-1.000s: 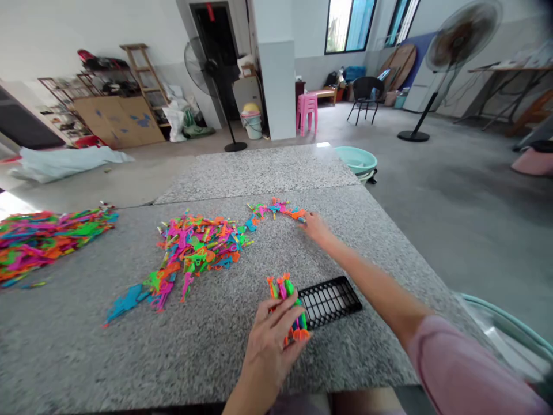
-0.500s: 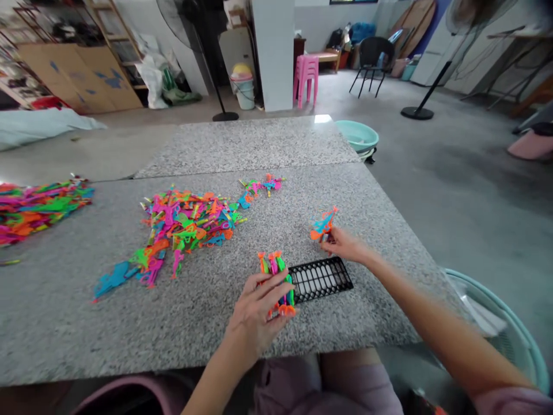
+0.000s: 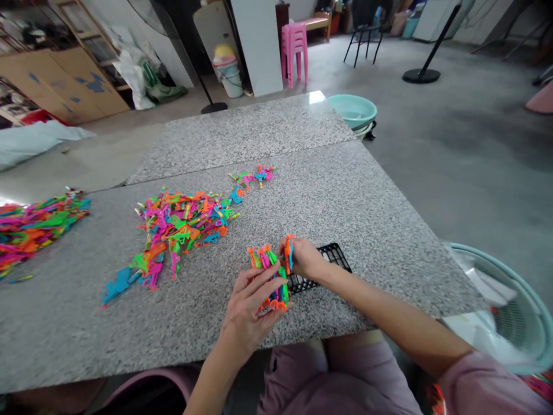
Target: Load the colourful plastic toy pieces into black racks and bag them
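A black slatted plastic rack (image 3: 334, 253) lies on the granite table, partly covered by my hands. Several small bright plastic toys (image 3: 270, 256), green, pink and orange, stand on edge in a row at its left end. My left hand (image 3: 248, 305) curls around that row, fingers over the top and thumb at the near side. Just right of the row, my right hand (image 3: 305, 259) pinches an orange and blue plastic toy (image 3: 288, 255), held upright above the rack. Whether that toy touches the rack is hidden.
A loose heap of such toys (image 3: 185, 219) lies left of centre, with a few strays (image 3: 261, 174) beyond it. Another pile (image 3: 38, 225) is at the far left. Teal basins (image 3: 354, 109) stand past the table's right edge, and a teal basket (image 3: 514, 282) sits lower right.
My right hand has brought the orange and blue toy left and nearer, from beyond the rack to beside the row, turning it upright. My left hand keeps its hold. The view has tilted down.
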Demonstrator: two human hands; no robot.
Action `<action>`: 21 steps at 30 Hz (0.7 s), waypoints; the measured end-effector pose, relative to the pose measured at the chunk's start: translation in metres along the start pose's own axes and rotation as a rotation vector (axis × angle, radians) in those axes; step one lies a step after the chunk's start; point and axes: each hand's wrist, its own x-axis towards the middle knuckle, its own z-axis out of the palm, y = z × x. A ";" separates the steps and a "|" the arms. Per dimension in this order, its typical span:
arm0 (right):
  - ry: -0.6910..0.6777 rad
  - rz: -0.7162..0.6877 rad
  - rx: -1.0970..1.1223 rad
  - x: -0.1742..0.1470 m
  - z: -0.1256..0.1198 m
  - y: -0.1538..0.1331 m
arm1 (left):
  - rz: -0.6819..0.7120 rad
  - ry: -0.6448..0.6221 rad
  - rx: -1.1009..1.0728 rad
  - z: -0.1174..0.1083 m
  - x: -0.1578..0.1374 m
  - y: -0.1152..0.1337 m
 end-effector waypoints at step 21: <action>0.193 0.043 -0.414 0.167 -0.061 0.064 | 0.040 -0.024 -0.006 0.005 -0.006 -0.013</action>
